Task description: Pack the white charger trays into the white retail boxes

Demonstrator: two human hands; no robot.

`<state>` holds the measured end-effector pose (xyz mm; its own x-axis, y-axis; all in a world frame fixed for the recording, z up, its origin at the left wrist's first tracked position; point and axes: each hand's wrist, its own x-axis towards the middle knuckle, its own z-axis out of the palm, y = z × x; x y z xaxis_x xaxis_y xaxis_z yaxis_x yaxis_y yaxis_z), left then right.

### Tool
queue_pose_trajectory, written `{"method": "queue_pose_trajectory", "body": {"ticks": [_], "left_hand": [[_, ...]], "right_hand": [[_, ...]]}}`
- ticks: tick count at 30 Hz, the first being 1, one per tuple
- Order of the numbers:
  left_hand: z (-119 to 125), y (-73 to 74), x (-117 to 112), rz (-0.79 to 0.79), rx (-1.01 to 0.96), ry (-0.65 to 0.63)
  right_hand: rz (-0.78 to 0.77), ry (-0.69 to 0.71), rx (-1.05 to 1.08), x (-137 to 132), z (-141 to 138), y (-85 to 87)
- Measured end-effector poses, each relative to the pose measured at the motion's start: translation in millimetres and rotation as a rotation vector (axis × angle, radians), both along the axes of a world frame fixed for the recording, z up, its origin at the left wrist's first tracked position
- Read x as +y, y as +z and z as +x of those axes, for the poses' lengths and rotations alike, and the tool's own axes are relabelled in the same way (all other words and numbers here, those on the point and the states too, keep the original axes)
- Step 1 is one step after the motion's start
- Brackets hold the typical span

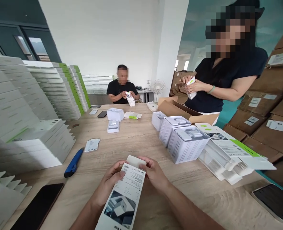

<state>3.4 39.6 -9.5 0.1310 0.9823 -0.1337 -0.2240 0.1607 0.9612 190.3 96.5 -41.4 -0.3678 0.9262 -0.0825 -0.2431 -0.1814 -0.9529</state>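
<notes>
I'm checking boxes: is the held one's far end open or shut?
Open: a white piece sticks out past the end of the box; flap or insert, I cannot tell.

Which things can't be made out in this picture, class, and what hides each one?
All in the head view:
Inside of the printed box: hidden by its front panel.
That box's lower end: cut off by the bottom edge.
Its smallest print: too small and blurred.
Some fingers of the left hand: behind the box.
Floor of the brown carton: hidden by its walls.
Leftmost phone, near end: cut off by bottom edge.
</notes>
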Motion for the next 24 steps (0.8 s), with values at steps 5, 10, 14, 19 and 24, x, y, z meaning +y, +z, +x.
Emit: {"method": "queue_pose_trajectory", "body": {"ticks": [5, 10, 14, 19, 24], "left_hand": [[-3, -1.0, 1, 0.004, 0.02, -0.086], [-9, -2.0, 5, 0.021, 0.145, -0.206], [-12, 9.3, 4, 0.029, 0.356, -0.283], [8, 18.2, -4, 0.152, 0.954, -0.08], [33, 4.5, -11, 0.323, 1.446, 0.028]], "right_hand": [[0.119, 0.06, -0.041, -5, 5, 10.2], [-0.085, 0.181, 0.047, -9, 7, 12.9], [-0.103, 0.22, -0.055, -9, 7, 8.6], [0.003, 0.045, -0.114, -6, 0, 5.9], [0.017, -0.064, -0.098, -3, -1, 7.8]]}}
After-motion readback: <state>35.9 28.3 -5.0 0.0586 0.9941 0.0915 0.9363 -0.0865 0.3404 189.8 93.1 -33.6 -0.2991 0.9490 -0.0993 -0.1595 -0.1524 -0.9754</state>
